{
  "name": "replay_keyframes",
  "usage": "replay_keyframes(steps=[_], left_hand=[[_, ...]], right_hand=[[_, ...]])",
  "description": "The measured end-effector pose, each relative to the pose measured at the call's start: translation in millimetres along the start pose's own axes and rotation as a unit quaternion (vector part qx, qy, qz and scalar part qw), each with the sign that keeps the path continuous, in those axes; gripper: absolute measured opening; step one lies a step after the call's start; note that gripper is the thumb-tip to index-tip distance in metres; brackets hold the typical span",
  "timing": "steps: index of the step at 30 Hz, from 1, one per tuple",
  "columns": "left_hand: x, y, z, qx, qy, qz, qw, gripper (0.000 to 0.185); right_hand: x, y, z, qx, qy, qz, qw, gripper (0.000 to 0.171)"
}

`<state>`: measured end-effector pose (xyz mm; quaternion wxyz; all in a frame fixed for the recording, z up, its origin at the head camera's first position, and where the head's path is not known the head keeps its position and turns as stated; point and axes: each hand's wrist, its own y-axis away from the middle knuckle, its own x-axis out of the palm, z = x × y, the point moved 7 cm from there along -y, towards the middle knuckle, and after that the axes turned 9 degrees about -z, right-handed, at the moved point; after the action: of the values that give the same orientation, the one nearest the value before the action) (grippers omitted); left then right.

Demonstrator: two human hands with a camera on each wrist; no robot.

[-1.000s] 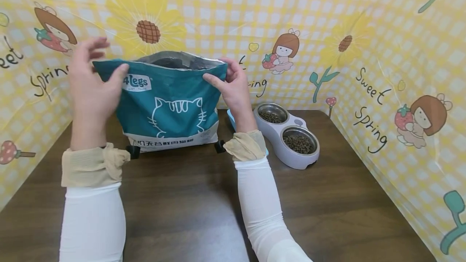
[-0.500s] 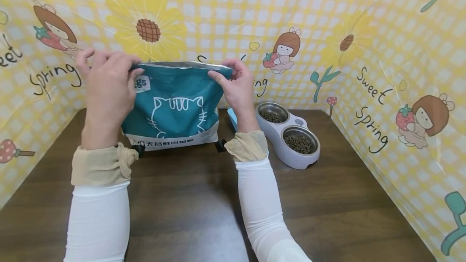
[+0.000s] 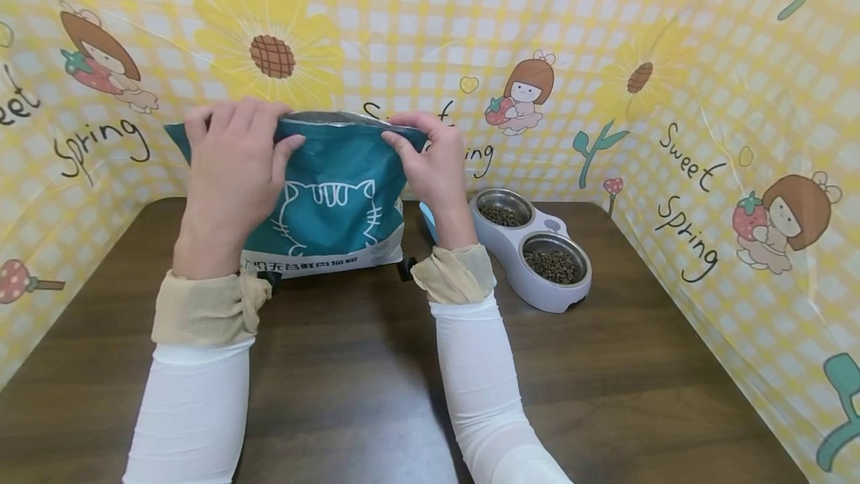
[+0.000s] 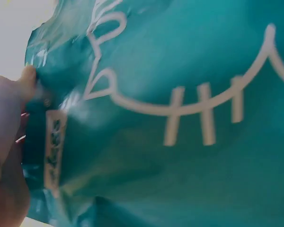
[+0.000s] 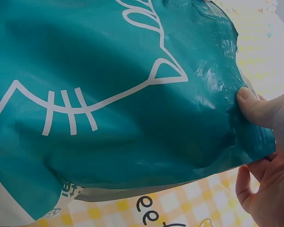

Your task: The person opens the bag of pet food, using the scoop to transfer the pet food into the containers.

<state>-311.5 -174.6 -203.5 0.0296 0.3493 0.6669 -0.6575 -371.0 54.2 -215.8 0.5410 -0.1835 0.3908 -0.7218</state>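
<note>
Here we see a dark wooden table (image 3: 349, 387) walled by yellow checked sheeting (image 3: 705, 58); at frame centre the teal bag (image 3: 336, 200) stands upright, our left hand (image 3: 231, 170) and right hand (image 3: 433, 163) each curled, pinching its top edge, a double bowl (image 3: 531, 249) just right

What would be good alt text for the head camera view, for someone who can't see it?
Both hands pinch the top edge of a teal cat food bag standing on a dark wooden table, the left hand near the middle, the right hand at its right corner. A double pet bowl holding kibble sits to the right, before a yellow cartoon backdrop.
</note>
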Motion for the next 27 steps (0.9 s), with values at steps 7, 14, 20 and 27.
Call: replay_keyframes(steps=[7, 14, 20, 27], left_hand=[[5.3, 0.3, 0.8, 0.004, 0.023, -0.052, 0.9984, 0.038], [6.1, 1.8, -2.3, 0.008, 0.030, -0.067, 0.9973, 0.033], [5.6, 3.5, -5.5, 0.004, 0.033, -0.054, 0.9980, 0.029], [12.1, 1.0, -24.3, 0.026, 0.047, -0.053, 0.9972, 0.030]], right_hand=[[1.9, 1.6, 11.6, -0.034, 0.116, 0.006, 0.993, 0.020], [23.9, 12.9, 36.1, -0.155, 0.282, 0.044, 0.946, 0.046], [46.6, 21.9, 42.4, -0.189, 0.298, 0.048, 0.935, 0.031], [48.8, 22.0, 46.0, -0.183, 0.307, 0.031, 0.933, 0.018]])
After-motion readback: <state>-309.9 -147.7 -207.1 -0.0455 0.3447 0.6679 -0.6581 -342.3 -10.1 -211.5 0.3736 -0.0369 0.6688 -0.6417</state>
